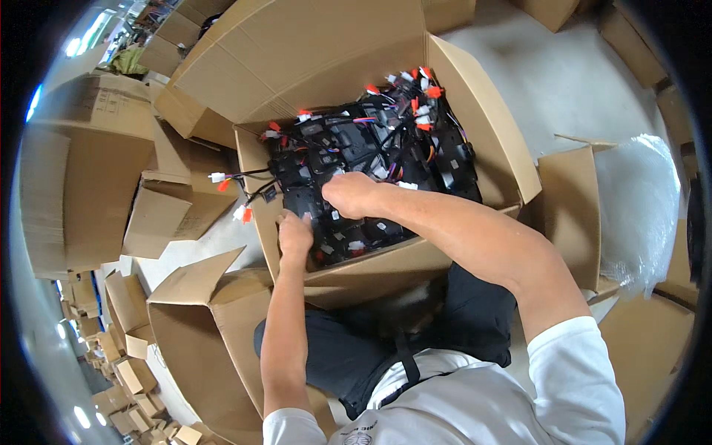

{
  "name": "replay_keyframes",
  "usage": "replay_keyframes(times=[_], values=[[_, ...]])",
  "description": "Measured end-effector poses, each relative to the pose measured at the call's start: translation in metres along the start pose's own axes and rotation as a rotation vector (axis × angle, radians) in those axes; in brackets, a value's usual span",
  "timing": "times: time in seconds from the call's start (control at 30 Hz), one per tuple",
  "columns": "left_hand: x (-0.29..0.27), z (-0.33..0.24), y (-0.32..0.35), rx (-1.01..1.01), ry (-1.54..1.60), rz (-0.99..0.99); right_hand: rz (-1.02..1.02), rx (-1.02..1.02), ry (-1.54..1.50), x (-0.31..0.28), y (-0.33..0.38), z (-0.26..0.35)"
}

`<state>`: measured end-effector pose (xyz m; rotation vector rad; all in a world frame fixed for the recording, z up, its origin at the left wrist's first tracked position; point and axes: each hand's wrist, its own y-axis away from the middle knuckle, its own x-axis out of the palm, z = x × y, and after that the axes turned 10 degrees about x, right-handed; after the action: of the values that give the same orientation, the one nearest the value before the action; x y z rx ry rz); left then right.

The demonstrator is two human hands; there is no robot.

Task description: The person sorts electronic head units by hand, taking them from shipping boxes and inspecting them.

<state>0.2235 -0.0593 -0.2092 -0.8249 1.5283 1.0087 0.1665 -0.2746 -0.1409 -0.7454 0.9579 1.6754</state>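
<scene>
A large open cardboard box [482,119] stands in front of me, filled with black electronic modules [356,144] that trail wires with white and red plugs. At the box's near left corner, my left hand [295,236] has its thumb and fingers at the near end of one flat black module [300,200]. My right hand [350,195] is closed over the modules just right of that one. Its fingertips are hidden, so what they hold cannot be made out. Wires with white and red plugs [217,178] hang over the box's left wall.
Open cardboard boxes stand at the left [104,170] and near left [185,319]. On the right is another carton [571,215] with clear plastic wrap [638,208] beside it. My legs [475,319] are against the near side of the full box. Many small cartons [137,374] lie farther left.
</scene>
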Motion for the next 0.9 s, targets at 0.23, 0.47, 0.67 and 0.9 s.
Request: replay_keyframes(times=[0.23,0.47,0.67,0.9], values=[[0.037,-0.026,0.033,0.305,-0.537,0.067,-0.067,-0.048,-0.045,0.027,0.014,-0.018],[0.043,-0.017,0.020,0.360,-0.749,0.289,-0.161,-0.219,-0.035,0.030,0.013,-0.001],[0.029,-0.026,0.007,0.407,-0.729,0.561,-0.208,-0.282,0.101,0.011,0.011,-0.016],[0.014,-0.015,0.015,0.341,-0.338,0.514,-0.411,-0.115,0.421,0.004,0.007,-0.061]])
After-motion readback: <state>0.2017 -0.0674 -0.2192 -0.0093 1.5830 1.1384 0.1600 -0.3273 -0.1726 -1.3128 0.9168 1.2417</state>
